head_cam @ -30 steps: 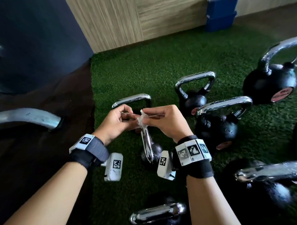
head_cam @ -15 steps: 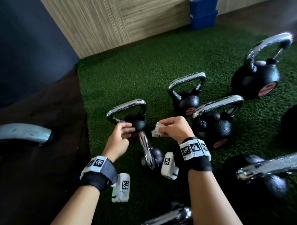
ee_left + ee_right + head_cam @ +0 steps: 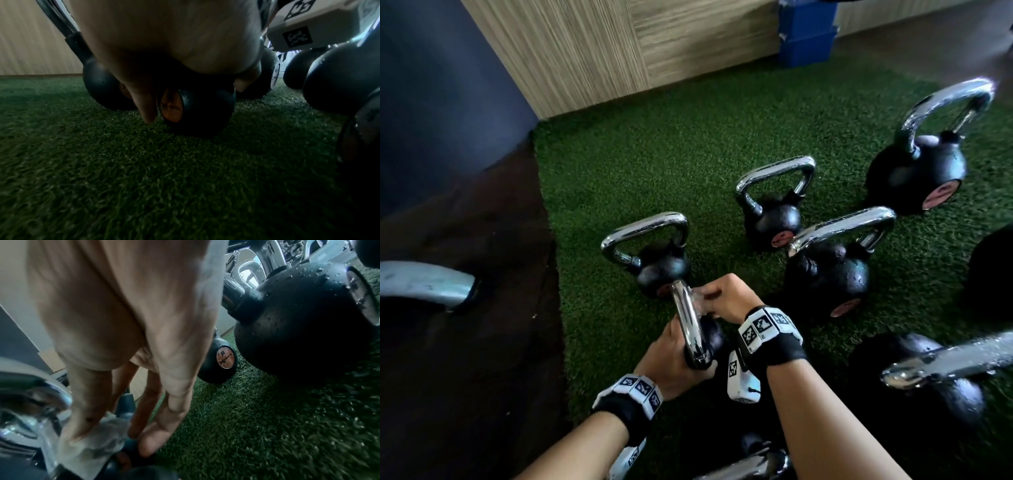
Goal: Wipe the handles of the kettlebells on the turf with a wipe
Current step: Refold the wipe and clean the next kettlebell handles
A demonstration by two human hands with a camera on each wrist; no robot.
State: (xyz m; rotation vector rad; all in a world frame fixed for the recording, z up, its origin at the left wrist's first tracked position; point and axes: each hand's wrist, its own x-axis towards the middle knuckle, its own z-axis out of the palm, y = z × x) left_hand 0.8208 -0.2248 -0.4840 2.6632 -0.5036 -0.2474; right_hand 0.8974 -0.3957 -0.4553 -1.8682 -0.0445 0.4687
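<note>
Small kettlebell [image 3: 709, 337] sits on turf [image 3: 654, 164], landmark. Left hand [image 3: 671, 363] grips near end of its handle [image 3: 688, 322], fingers curled. Right hand [image 3: 726, 298] pinches wipe [image 3: 96, 439] against far end.

On the turf [image 3: 654, 164], the small kettlebell [image 3: 709, 337] stands between the hands: left hand [image 3: 671, 363] on its near handle end, right hand [image 3: 726, 301] with the wipe [image 3: 697, 301] on its far end. Behind it stands another kettlebell [image 3: 661, 263]; three more stand to its right. The wall [image 3: 619, 51] lies beyond.
</note>
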